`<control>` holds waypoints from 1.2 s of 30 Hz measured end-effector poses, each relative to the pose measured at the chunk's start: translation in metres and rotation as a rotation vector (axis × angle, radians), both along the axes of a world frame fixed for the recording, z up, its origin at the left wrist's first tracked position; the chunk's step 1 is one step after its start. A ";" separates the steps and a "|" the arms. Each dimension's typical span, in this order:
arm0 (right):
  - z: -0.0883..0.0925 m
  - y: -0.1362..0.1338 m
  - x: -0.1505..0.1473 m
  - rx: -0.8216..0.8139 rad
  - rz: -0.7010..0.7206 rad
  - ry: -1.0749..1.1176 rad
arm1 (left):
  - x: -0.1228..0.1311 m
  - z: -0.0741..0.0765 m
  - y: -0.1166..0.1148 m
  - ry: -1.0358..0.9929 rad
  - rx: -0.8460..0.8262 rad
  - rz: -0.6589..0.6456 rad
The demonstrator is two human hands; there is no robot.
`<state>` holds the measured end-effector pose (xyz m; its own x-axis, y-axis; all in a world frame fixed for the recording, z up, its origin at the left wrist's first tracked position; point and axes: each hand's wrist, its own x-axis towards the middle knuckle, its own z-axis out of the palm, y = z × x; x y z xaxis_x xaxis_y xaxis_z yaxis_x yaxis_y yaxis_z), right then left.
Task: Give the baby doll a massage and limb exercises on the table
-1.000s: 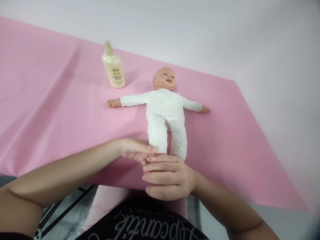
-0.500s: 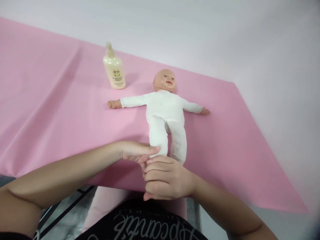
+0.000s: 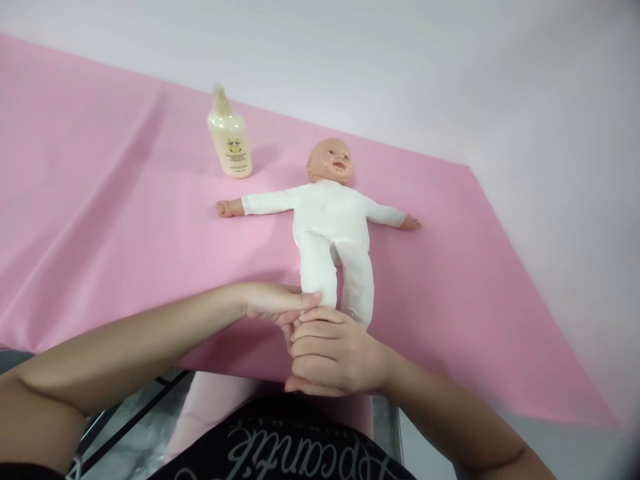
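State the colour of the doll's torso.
The doll's torso is plain white, showing best in the head view.

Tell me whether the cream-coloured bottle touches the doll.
Apart. The head view shows pink cloth between the base of the cream-coloured bottle and the nearest outstretched arm of the doll.

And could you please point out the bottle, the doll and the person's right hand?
Bottle [image 3: 231, 144], head view: on the printed front.
Doll [image 3: 331, 215], head view: on the white torso.
Right hand [image 3: 346, 353], head view: around the knuckles.
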<state>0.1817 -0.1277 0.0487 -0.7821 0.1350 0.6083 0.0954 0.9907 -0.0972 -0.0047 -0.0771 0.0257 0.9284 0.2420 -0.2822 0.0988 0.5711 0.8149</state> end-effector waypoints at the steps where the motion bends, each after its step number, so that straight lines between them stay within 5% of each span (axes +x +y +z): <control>1: -0.001 0.000 0.001 0.005 0.016 -0.011 | 0.001 0.001 0.000 -0.010 -0.007 -0.006; 8: -0.005 0.003 0.002 0.052 0.138 0.048 | -0.002 0.015 0.001 0.001 0.050 0.008; 17: 0.010 0.004 -0.005 0.008 -0.014 -0.089 | -0.006 0.015 0.003 0.148 0.256 0.063; 25: 0.002 0.004 -0.002 0.066 0.113 0.173 | -0.002 0.019 -0.001 0.020 0.192 0.095; 36: 0.007 0.004 0.001 -0.018 0.060 0.201 | -0.013 0.001 0.010 -0.049 0.204 0.000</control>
<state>0.1826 -0.1234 0.0558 -0.6526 0.1035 0.7506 0.0128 0.9920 -0.1256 -0.0180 -0.0675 0.0267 0.9397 0.2895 -0.1819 0.0563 0.3937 0.9175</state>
